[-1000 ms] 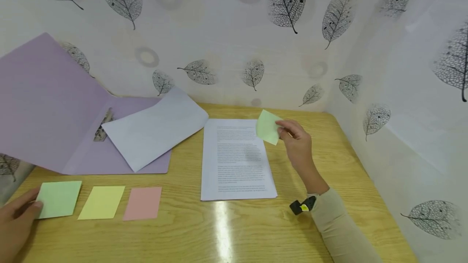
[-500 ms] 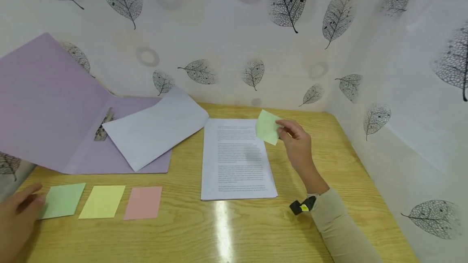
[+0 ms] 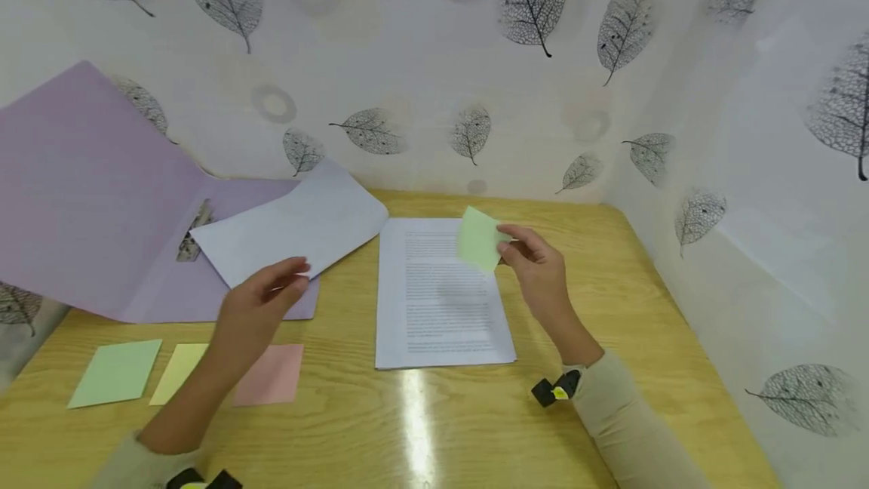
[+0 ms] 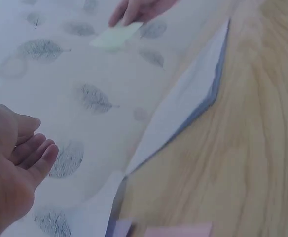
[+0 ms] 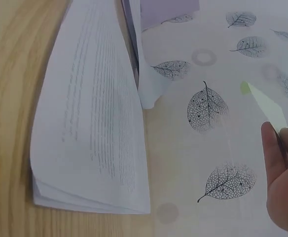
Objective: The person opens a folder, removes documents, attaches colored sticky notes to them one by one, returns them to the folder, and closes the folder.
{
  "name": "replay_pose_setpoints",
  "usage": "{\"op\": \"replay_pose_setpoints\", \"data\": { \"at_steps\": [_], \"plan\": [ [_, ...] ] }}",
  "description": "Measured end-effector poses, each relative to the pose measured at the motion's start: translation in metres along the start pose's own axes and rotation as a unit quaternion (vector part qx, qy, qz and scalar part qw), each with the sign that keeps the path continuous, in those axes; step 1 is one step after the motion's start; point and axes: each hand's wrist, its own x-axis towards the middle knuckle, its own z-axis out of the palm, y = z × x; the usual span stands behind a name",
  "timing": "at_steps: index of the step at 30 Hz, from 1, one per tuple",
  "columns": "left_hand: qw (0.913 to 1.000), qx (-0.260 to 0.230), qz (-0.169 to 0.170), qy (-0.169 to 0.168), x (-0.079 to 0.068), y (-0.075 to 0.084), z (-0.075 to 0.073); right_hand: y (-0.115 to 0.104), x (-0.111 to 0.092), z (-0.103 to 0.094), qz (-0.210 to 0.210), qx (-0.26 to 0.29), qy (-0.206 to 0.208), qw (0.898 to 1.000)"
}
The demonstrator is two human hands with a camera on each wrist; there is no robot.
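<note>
Printed stack: a pile of text-covered pages [image 3: 441, 327] is lying flat on the wooden table [image 3: 489, 429], with slightly uneven page edges showing at its near right corner.

Right hand: the right hand [image 3: 543, 274] is pinching a pale green sticky note [image 3: 478, 238] between thumb and fingers, holding it raised over the stack's far right corner; the right wrist view is showing note and pages apart.

Left hand: the left hand [image 3: 261, 304] is hovering left of the stack, its fingers loosely curved and holding nothing.

Edges and room: bare wood is stretching in front of the stack and to its right, as far as the table's slanting right edge, with the right forearm crossing that side. Behind the stack, a narrow strip of wood is separating it from a leaf-patterned backdrop [image 3: 407, 44].

Folder: a purple folder [image 3: 88, 195] is spreading wide, left of the stack; one cover is tilting up, the other is lying flat, bearing a metal clip [image 3: 193, 236] near the fold and a white sheet [image 3: 292, 225] whose corner is reaching just beside the stack.

Note row: green [image 3: 115, 373], yellow [image 3: 173, 376] and pink squares [image 3: 278, 376] are lying left of the stack, pink nearest; the left forearm is partly hiding yellow and pink.
</note>
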Motion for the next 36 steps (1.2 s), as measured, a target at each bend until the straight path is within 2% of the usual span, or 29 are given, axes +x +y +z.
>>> {"op": "replay_pose_setpoints", "data": {
  "at_steps": [4,8,11,15,19,22,26,29,33,36],
  "plan": [
    [0.9937,-0.087,0.009,-0.069,0.022,0.02,0.041,-0.003,-0.006,0.005,-0.007,-0.003,-0.015,1.0],
    [0.9773,-0.162,0.001,-0.136,0.037,0.036,0.078,-0.006,-0.013,0.01,-0.04,-0.009,-0.034,0.999],
    [0.9651,-0.198,-0.019,-0.17,0.045,0.042,0.097,-0.006,-0.018,0.016,-0.059,-0.012,-0.056,0.997],
    [0.9529,-0.241,-0.044,-0.178,0.054,0.043,0.111,-0.007,-0.024,0.023,-0.082,-0.017,-0.079,0.993],
    [0.9354,-0.3,-0.069,-0.174,0.06,0.042,0.117,-0.007,-0.026,0.028,-0.124,-0.027,-0.096,0.987],
    [0.9275,-0.323,-0.087,-0.167,0.063,0.042,0.119,-0.003,-0.027,0.03,-0.16,-0.047,-0.112,0.98],
    [0.9288,-0.32,-0.1,-0.157,0.064,0.043,0.121,0.0,-0.027,0.034,-0.201,-0.077,-0.134,0.967],
    [0.9312,-0.317,-0.098,-0.15,0.064,0.044,0.12,-0.003,-0.03,0.036,-0.208,-0.097,-0.149,0.962],
    [0.9363,-0.309,-0.09,-0.14,0.064,0.045,0.12,-0.008,-0.032,0.033,-0.164,-0.109,-0.178,0.964],
    [0.9416,-0.296,-0.089,-0.135,0.065,0.044,0.121,-0.012,-0.03,0.031,-0.132,-0.125,-0.184,0.966]
  ]
}}
